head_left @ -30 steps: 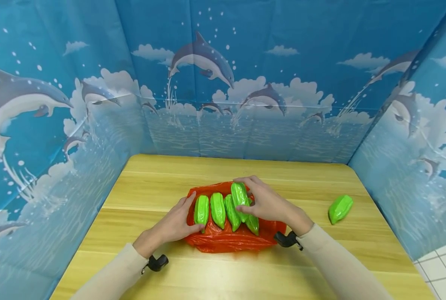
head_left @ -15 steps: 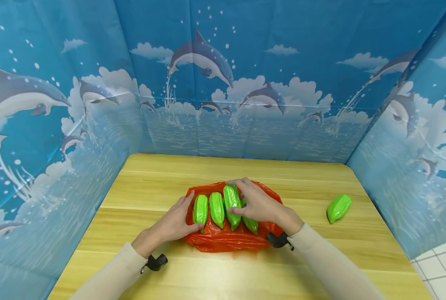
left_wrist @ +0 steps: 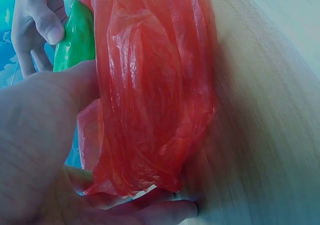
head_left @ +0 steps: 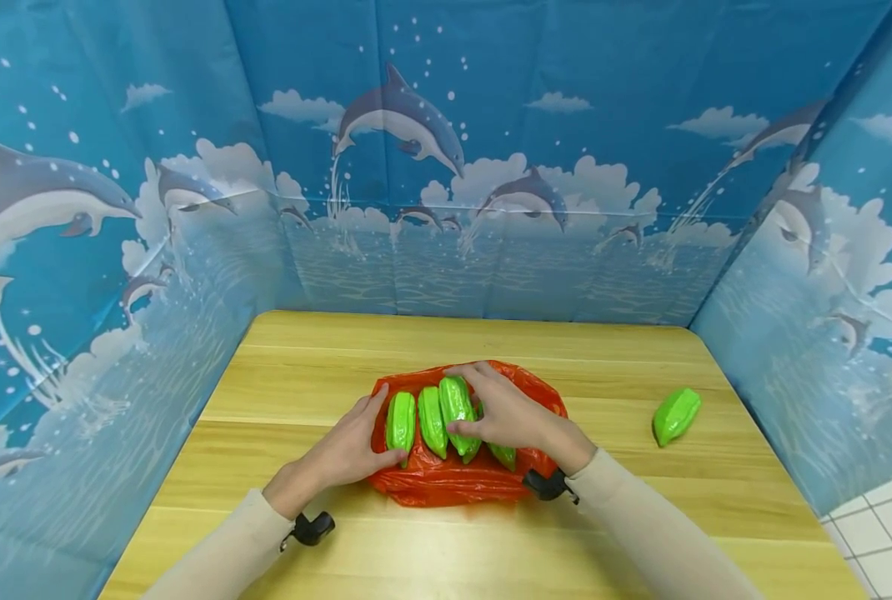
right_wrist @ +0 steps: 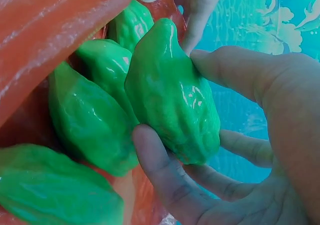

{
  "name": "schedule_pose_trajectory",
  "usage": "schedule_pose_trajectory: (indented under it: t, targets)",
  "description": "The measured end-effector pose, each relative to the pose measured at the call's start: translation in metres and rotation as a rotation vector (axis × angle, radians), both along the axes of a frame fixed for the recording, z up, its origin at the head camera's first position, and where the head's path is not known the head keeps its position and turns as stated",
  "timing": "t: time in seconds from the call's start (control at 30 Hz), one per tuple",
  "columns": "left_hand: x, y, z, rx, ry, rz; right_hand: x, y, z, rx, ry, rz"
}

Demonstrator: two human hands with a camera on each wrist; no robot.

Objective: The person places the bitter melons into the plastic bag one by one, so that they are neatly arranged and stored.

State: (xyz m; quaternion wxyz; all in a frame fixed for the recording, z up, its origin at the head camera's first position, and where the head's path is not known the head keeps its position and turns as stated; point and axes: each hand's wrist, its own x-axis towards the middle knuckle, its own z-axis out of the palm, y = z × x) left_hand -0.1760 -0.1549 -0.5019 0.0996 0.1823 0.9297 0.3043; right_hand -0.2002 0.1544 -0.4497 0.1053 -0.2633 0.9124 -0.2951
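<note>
A red plastic bag lies on the table, its open mouth showing several glossy green ridged fruits, each tapering to a point. My left hand grips the bag's left side; in the left wrist view the thumb is at the mouth and the fingers are around the outside of the red plastic. Between thumb and fingers, my right hand holds one green ridged fruit above others in the bag. That hand partly hides the fruit at the right of the bag.
One more green ridged fruit lies alone on the wooden table at the right. Dolphin-printed curtains stand behind the table and along both sides. White floor tiles show at the lower right.
My right hand has moved left with the held fruit, from over the right end of the row to nearer its middle. The left hand has stayed at the bag's left side.
</note>
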Motion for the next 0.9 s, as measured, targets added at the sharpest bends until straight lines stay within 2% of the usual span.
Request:
schedule_pose_trajectory:
  t: [0.5,0.9]
  targets:
    - [0.0001,0.0001,0.0004,0.018,0.015,-0.003,-0.0052,-0.0095,-0.004,0.019,-0.011,0.008]
    - [0.0023,0.0009,0.0007,0.004,0.0,0.001,-0.0012,-0.0068,-0.006,0.003,-0.053,0.008]
